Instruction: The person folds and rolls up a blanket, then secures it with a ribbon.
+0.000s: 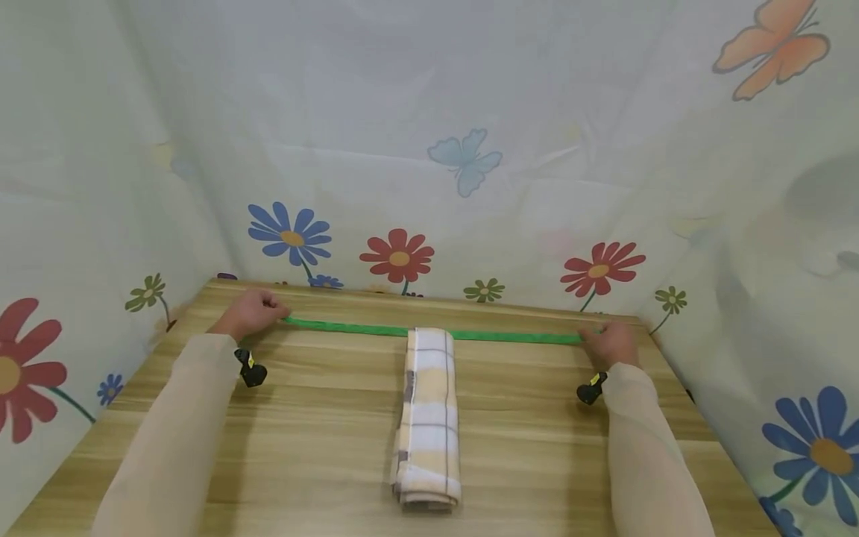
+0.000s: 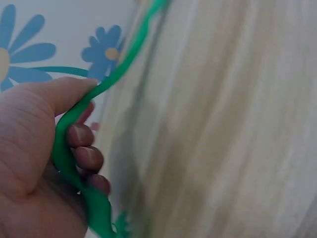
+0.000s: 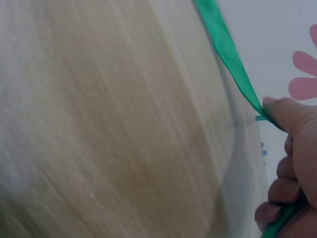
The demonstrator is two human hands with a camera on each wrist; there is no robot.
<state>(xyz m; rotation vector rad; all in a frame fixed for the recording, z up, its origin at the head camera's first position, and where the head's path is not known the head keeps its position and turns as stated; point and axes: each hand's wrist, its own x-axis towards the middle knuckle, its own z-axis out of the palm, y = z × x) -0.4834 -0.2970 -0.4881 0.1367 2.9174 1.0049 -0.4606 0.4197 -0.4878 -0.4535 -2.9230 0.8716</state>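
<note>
A green ribbon (image 1: 349, 327) stretches nearly straight across the far part of the table, between both hands. My left hand (image 1: 251, 313) pinches one end of it; in the left wrist view the ribbon (image 2: 63, 136) runs under the thumb and through the curled fingers, its tail hanging below. My right hand (image 1: 612, 343) grips the other end, the ribbon (image 3: 230, 59) passing between thumb and curled fingers in the right wrist view. A folded checked cloth (image 1: 432, 418), white, yellow and grey, lies lengthwise in the middle. Its far end meets the ribbon's line and hides a short piece of it.
The wood-grain table (image 1: 322, 447) ends at a white curtain (image 1: 376, 89) printed with flowers and butterflies, which also closes in the left and right sides. Small black wrist cameras sit below each hand.
</note>
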